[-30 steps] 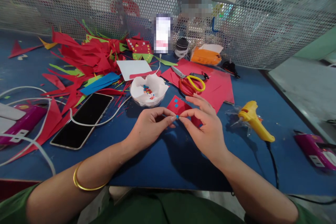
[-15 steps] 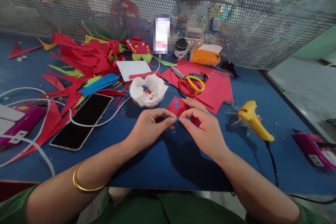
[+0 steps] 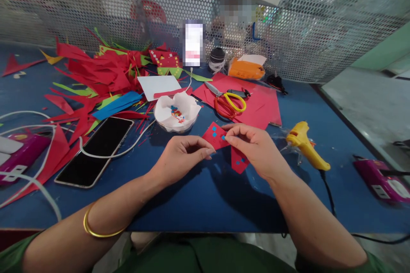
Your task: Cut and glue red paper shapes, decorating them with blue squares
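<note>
Between my hands is a folded red paper piece with small blue squares on its face; its lower flap shows more blue bits. My left hand pinches the paper's lower left corner between thumb and forefinger. At the right side of the same face, my right hand is closed, its thumb and forefinger tips on a small blue paper square. Part of the red piece is hidden behind the right fingers. Just beyond the left hand stands a bowl lined with white paper, holding tiny blue and red bits.
Scissors lie on red sheets behind. A yellow glue gun is at right, its cord running to the front edge. A black phone, white cable and red paper scraps cover the left. Perforated metal mesh borders the back.
My right hand has moved the blue square from the left fingertips onto the red paper's right side. The red piece has turned, showing its lower flap. The view has shifted slightly.
</note>
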A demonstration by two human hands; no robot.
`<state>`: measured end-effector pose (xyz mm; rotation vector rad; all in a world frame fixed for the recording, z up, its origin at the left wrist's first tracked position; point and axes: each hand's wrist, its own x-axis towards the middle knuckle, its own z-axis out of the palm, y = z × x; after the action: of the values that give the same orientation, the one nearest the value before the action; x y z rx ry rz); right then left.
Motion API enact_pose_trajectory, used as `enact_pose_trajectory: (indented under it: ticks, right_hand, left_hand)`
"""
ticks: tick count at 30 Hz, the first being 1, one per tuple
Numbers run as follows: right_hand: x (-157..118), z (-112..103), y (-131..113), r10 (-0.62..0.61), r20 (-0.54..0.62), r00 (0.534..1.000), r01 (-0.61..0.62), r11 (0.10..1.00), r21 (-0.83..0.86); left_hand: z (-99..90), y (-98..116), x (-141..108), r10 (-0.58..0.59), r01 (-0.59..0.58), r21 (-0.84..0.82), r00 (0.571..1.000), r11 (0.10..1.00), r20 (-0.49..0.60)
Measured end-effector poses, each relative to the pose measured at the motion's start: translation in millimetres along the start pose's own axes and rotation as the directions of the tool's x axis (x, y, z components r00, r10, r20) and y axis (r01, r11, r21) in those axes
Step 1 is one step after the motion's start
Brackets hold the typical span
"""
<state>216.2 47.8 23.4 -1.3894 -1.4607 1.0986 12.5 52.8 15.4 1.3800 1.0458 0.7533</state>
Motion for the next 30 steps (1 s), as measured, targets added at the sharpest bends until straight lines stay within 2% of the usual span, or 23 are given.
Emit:
enact_pose_trajectory:
  ticks: [4,10,12,16,22,24,27,30]
  right_hand:
    - [-0.4,0.1,-2.0,-0.043,0.0,0.999,0.043,0.997,-0.066]
    - [-2.2,3.8,-5.1,-0.004,-0.01,1.0,0.004,0.999,-0.043]
    - [-2.5,4.8,-4.8,0.002,-0.03,1.0,-0.003,1.0,-0.027]
    - [-2.9,5.9,-4.5,0.001,-0.041,0.999,-0.003,0.999,-0.035]
    - [-4.1,7.9,-5.0,-0.02,-0.012,1.0,0.019,0.998,-0.062]
    - [-3.9,8.0,-4.1,-0.023,-0.015,1.0,0.022,0.998,-0.059]
    - [-3.6,7.5,-2.7,-0.01,-0.026,1.0,0.009,0.999,-0.04]
    - [-3.8,7.3,-2.8,-0.003,-0.033,0.999,0.002,0.999,-0.036]
  left_hand:
    - [0.2,0.2,0.5,0.007,-0.007,0.025,1.0,1.0,-0.012]
    - [1.7,2.8,-1.1,-0.023,0.024,0.031,0.999,0.999,-0.033]
    - [2.1,2.8,-2.6,0.003,0.002,0.052,0.996,0.999,-0.085]
    - [2.8,-0.4,-4.1,0.128,-0.097,0.149,0.969,0.984,-0.212]
    - [6.1,-5.6,-3.2,0.099,-0.089,0.05,0.968,0.995,-0.231]
    - [6.8,-5.6,-5.4,0.17,-0.133,0.151,0.949,0.98,-0.264]
    - [6.7,-4.3,-8.8,0.306,-0.199,0.361,0.913,0.911,-0.271]
    - [5.8,-3.1,-9.3,0.337,-0.221,0.393,0.906,0.893,-0.256]
